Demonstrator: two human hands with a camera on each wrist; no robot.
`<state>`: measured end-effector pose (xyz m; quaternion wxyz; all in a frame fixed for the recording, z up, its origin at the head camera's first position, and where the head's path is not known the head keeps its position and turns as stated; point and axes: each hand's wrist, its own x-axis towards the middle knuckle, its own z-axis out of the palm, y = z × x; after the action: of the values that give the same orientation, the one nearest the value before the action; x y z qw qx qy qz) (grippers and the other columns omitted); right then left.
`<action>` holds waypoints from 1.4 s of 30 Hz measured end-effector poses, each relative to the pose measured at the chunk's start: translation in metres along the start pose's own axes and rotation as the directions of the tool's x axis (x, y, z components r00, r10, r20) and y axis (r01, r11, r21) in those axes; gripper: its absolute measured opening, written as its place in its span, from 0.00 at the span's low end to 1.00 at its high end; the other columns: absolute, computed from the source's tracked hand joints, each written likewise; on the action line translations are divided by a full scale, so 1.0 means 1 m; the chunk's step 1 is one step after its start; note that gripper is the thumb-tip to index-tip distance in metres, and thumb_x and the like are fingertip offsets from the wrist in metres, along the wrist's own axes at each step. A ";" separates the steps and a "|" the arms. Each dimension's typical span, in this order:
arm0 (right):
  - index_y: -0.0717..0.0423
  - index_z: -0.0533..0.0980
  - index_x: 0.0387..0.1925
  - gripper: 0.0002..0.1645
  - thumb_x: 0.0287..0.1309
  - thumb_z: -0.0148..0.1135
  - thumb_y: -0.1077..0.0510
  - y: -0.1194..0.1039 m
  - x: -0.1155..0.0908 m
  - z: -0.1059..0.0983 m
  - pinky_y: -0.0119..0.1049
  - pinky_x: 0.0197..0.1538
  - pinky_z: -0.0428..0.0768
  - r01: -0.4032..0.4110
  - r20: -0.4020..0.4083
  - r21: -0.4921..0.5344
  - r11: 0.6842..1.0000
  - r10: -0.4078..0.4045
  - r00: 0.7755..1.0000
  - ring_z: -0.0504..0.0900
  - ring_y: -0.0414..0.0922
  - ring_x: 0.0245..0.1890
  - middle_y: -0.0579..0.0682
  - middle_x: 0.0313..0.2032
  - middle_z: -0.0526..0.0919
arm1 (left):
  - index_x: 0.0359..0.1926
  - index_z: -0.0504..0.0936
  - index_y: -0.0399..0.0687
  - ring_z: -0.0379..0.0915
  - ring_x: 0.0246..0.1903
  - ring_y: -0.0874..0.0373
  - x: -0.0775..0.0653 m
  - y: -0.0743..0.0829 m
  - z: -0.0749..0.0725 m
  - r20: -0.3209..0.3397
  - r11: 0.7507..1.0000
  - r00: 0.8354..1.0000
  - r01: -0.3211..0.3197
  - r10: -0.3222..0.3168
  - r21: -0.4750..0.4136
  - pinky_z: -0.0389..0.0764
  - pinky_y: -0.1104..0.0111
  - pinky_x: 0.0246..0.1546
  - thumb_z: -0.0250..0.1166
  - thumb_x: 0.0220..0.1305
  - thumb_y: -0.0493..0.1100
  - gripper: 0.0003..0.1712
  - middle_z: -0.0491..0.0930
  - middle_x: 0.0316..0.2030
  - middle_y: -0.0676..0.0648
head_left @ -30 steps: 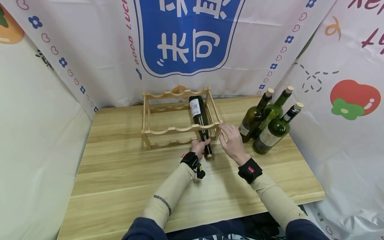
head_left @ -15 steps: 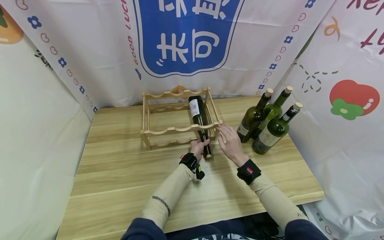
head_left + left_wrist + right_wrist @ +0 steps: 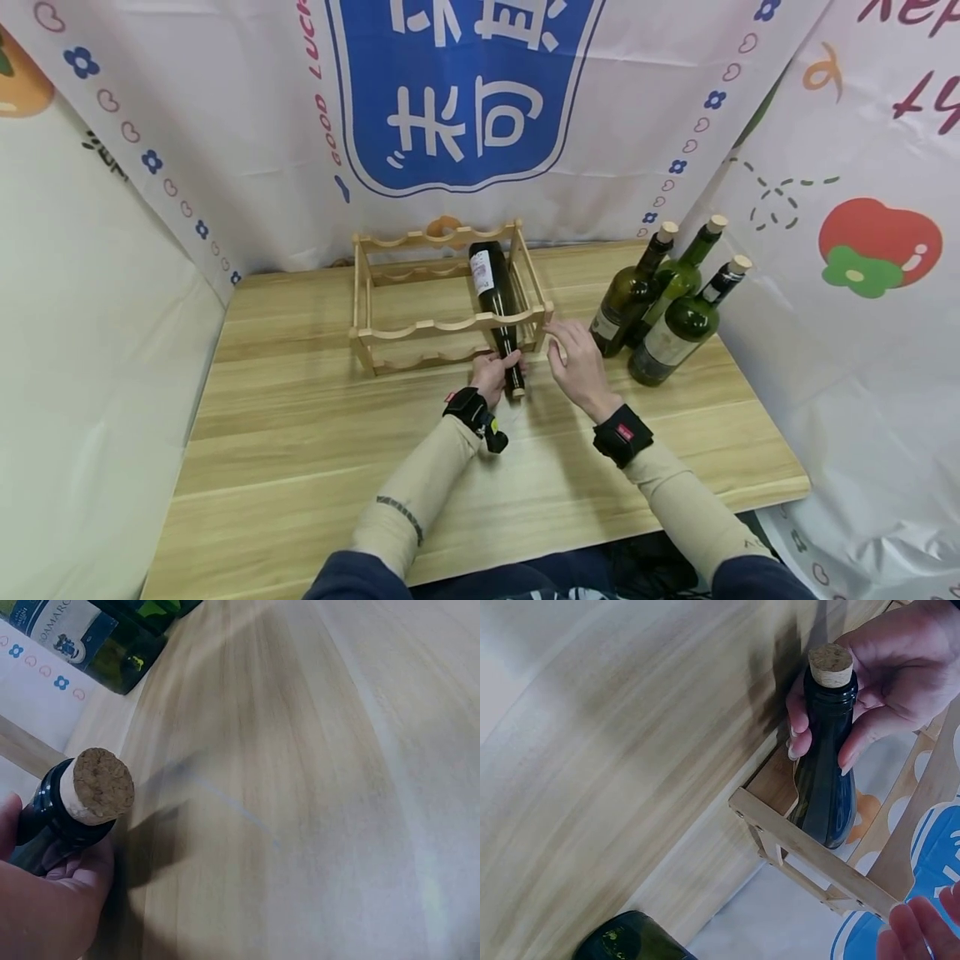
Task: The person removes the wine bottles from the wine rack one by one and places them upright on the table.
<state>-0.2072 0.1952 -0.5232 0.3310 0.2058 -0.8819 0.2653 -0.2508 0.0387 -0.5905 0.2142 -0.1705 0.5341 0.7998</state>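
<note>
A dark wine bottle [image 3: 495, 287] lies in the right end of a wooden wine rack [image 3: 427, 329], its corked neck pointing toward me below the upper front rail. My left hand [image 3: 490, 373] grips that neck, thumb on one side and fingers curled round the other, plain in the right wrist view. The cork [image 3: 103, 786] sticks out past the left hand. My right hand [image 3: 581, 367] is at the rack's front right corner, its fingertips [image 3: 907, 926] right at the upper post and its fingers relaxed. The left hand's far fingers are partly hidden behind the neck.
Three corked green bottles [image 3: 663, 325] stand close together on the wooden table [image 3: 300, 467], to the right of my right hand. A printed white curtain [image 3: 277, 150] hangs right behind the rack. The table's right edge runs just beyond the bottles.
The head view has shifted slightly. Both hands keep nearly the same places, the left on the bottle's neck and the right at the rack's corner.
</note>
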 end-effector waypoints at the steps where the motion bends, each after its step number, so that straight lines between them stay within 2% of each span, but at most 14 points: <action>1: 0.63 0.81 0.44 0.15 0.53 0.60 0.72 0.000 -0.001 0.000 0.45 0.46 0.78 0.001 -0.001 0.001 1.000 -0.001 1.000 0.80 0.53 0.43 0.58 0.43 0.84 | 0.43 0.80 0.34 0.84 0.42 0.45 -0.001 0.000 -0.001 -0.001 1.000 1.000 -0.004 0.004 -0.003 0.85 0.62 0.43 0.64 0.64 0.38 0.10 0.85 0.37 0.37; 7: 0.64 0.81 0.43 0.13 0.55 0.60 0.70 0.000 -0.004 0.001 0.45 0.40 0.77 -0.017 -0.001 0.009 1.000 0.018 1.000 0.80 0.53 0.40 0.57 0.42 0.85 | 0.44 0.80 0.33 0.84 0.37 0.50 -0.003 -0.002 -0.004 0.002 0.999 0.999 -0.037 0.037 -0.002 0.85 0.61 0.44 0.63 0.65 0.38 0.12 0.85 0.36 0.38; 16: 0.65 0.81 0.42 0.13 0.54 0.59 0.71 0.000 -0.007 0.005 0.46 0.44 0.78 -0.062 0.022 0.029 0.998 0.062 0.998 0.80 0.54 0.41 0.59 0.42 0.85 | 0.48 0.78 0.29 0.82 0.30 0.58 -0.003 -0.007 -0.011 0.039 0.997 0.996 -0.076 0.075 0.016 0.84 0.65 0.39 0.63 0.65 0.36 0.14 0.85 0.29 0.44; 21: 0.66 0.80 0.44 0.13 0.56 0.58 0.70 0.001 -0.006 0.010 0.45 0.43 0.80 -0.164 0.075 0.068 0.984 0.159 0.984 0.81 0.53 0.40 0.60 0.41 0.84 | 0.52 0.77 0.27 0.82 0.31 0.57 -0.013 -0.005 -0.015 0.044 0.997 0.997 -0.063 0.061 0.039 0.83 0.68 0.35 0.62 0.66 0.36 0.18 0.84 0.32 0.42; 23: 0.67 0.80 0.44 0.13 0.57 0.57 0.70 0.002 -0.005 0.013 0.45 0.42 0.81 -0.223 0.107 0.100 0.970 0.213 0.971 0.82 0.53 0.38 0.61 0.41 0.84 | 0.52 0.77 0.27 0.82 0.31 0.57 -0.017 -0.004 -0.017 0.054 0.997 0.997 -0.058 0.055 0.048 0.82 0.69 0.34 0.62 0.65 0.36 0.18 0.84 0.31 0.43; 25: 0.68 0.79 0.45 0.13 0.58 0.57 0.69 0.002 -0.003 0.016 0.46 0.42 0.82 -0.304 0.158 0.145 0.942 0.281 0.946 0.83 0.54 0.37 0.62 0.40 0.85 | 0.52 0.77 0.28 0.82 0.32 0.56 -0.022 -0.005 -0.019 0.074 0.997 0.996 -0.057 0.053 0.058 0.83 0.68 0.36 0.63 0.65 0.37 0.19 0.85 0.30 0.43; 27: 0.69 0.78 0.47 0.14 0.60 0.56 0.66 0.001 0.000 0.017 0.46 0.44 0.83 -0.412 0.234 0.195 0.890 0.366 0.901 0.84 0.55 0.39 0.63 0.42 0.85 | 0.53 0.77 0.28 0.83 0.33 0.56 -0.027 -0.005 -0.021 0.092 0.997 0.995 -0.049 0.044 0.062 0.83 0.68 0.38 0.64 0.64 0.38 0.20 0.85 0.29 0.45; 29: 0.70 0.76 0.50 0.17 0.63 0.56 0.63 -0.002 0.005 0.020 0.47 0.49 0.82 -0.517 0.321 0.231 0.825 0.437 0.840 0.84 0.56 0.43 0.64 0.45 0.84 | 0.54 0.76 0.28 0.83 0.34 0.56 -0.033 -0.005 -0.024 0.105 0.997 0.994 -0.046 0.040 0.060 0.83 0.66 0.40 0.64 0.64 0.39 0.21 0.85 0.29 0.46; 32: 0.72 0.72 0.56 0.22 0.65 0.56 0.60 -0.005 0.013 0.026 0.48 0.56 0.79 -0.644 0.427 0.264 0.718 0.512 0.746 0.81 0.58 0.50 0.67 0.51 0.80 | 0.52 0.76 0.28 0.83 0.31 0.56 -0.040 -0.004 -0.028 0.114 0.996 0.992 -0.059 0.051 0.070 0.83 0.66 0.39 0.64 0.64 0.38 0.20 0.85 0.26 0.47; 36: 0.73 0.70 0.57 0.25 0.66 0.55 0.57 -0.008 0.022 0.037 0.48 0.58 0.78 -0.736 0.482 0.281 0.616 0.573 0.664 0.79 0.60 0.54 0.69 0.53 0.78 | 0.47 0.78 0.28 0.83 0.28 0.56 -0.050 -0.004 -0.034 0.114 0.994 0.992 -0.067 0.057 0.085 0.82 0.67 0.32 0.63 0.64 0.36 0.15 0.84 0.24 0.47; 38: 0.72 0.70 0.56 0.25 0.68 0.53 0.55 -0.011 0.026 0.041 0.50 0.58 0.78 -0.788 0.508 0.319 0.527 0.607 0.611 0.79 0.63 0.52 0.70 0.52 0.78 | 0.46 0.78 0.29 0.82 0.27 0.57 -0.055 -0.004 -0.037 0.111 0.994 0.993 -0.060 0.050 0.094 0.82 0.68 0.31 0.63 0.64 0.36 0.13 0.84 0.23 0.47; 40: 0.72 0.71 0.54 0.24 0.69 0.52 0.54 -0.014 0.029 0.046 0.54 0.57 0.77 -0.828 0.534 0.375 0.416 0.633 0.560 0.79 0.64 0.49 0.70 0.49 0.79 | 0.46 0.79 0.29 0.82 0.27 0.58 -0.060 -0.004 -0.040 0.109 0.994 0.994 -0.045 0.034 0.103 0.81 0.69 0.30 0.64 0.63 0.35 0.13 0.84 0.23 0.48; 42: 0.72 0.71 0.54 0.24 0.70 0.51 0.54 -0.017 0.031 0.049 0.57 0.58 0.75 -0.849 0.565 0.428 0.311 0.641 0.520 0.79 0.62 0.44 0.68 0.47 0.79 | 0.47 0.78 0.28 0.81 0.27 0.59 -0.064 -0.003 -0.044 0.123 0.993 0.992 -0.043 0.029 0.112 0.82 0.69 0.32 0.64 0.63 0.35 0.14 0.84 0.23 0.48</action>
<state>-0.2432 0.1468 -0.5273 -0.0627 -0.0923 -0.7530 0.6485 -0.1928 -0.0115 -0.5776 0.2410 -0.0995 0.5680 0.7806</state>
